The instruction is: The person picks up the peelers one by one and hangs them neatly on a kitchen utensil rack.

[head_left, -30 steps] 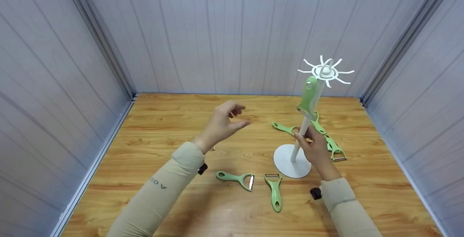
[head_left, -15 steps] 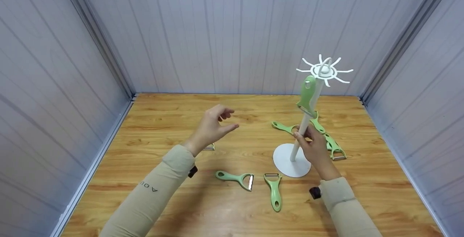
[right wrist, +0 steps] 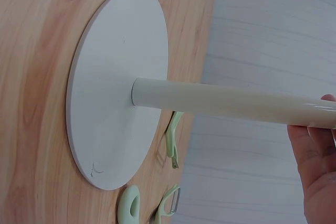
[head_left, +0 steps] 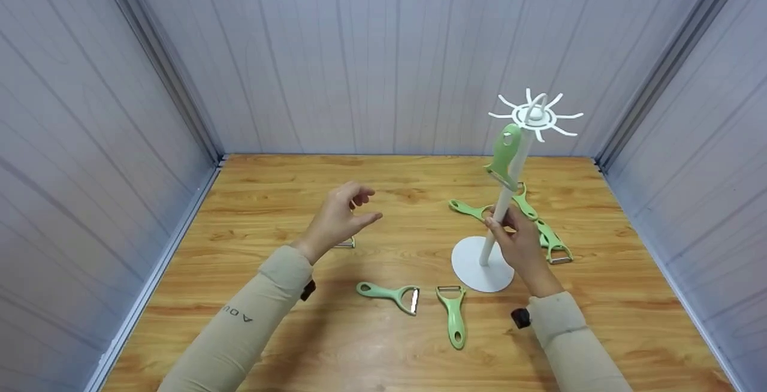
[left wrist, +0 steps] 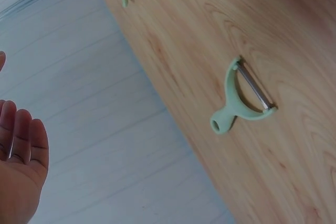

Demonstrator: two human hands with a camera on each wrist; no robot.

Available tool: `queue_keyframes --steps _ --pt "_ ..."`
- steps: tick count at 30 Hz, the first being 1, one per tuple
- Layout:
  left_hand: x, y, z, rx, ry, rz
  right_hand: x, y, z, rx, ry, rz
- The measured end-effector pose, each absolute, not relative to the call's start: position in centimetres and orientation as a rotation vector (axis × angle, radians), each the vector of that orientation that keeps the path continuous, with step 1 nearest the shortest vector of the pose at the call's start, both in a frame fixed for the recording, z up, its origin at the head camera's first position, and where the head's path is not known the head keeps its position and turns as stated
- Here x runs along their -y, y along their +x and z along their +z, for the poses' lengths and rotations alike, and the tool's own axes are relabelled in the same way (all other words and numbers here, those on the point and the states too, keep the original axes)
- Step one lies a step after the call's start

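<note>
My right hand (head_left: 520,247) grips the pole of a white hook stand (head_left: 484,275) partway up, thumb on the near side. A green peeler (head_left: 504,152) hangs by its handle hole from a left-side hook at the stand's top. In the right wrist view, the round base (right wrist: 118,45) stands on the table, with the right hand (right wrist: 320,171) at the pole's far end. Apart from the stand, my left hand (head_left: 335,217) hovers over the table's left half, fingers bent loosely, holding nothing. Beneath its wrist lies a peeler (head_left: 349,243), mostly hidden by the arm.
Two peelers lie in front, one sideways (head_left: 386,293), another peeler (head_left: 454,314) pointing toward me. Behind and right of the pole are several more, including a peeler (head_left: 466,208) and a peeler (head_left: 557,245). Pale panels (head_left: 383,56) wall the wooden table (head_left: 269,188).
My left hand has drawn away from the stand, leftward and toward me, uncovering part of the peeler below its wrist. The hanging peeler has swung slightly left. My right hand keeps its place.
</note>
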State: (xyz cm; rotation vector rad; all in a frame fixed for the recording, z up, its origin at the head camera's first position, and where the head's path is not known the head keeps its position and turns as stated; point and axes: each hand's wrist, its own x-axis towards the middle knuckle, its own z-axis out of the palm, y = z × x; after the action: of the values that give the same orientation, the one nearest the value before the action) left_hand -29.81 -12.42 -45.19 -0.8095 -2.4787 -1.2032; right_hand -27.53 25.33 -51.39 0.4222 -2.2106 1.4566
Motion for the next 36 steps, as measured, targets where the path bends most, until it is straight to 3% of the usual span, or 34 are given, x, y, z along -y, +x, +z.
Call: queue_keyframes --steps 36 --pt "14.8 -33.1 -50.7 2.639 -0.378 -1.296 -25.2 -27.7 -51.3 2.193 0.451 1.377"
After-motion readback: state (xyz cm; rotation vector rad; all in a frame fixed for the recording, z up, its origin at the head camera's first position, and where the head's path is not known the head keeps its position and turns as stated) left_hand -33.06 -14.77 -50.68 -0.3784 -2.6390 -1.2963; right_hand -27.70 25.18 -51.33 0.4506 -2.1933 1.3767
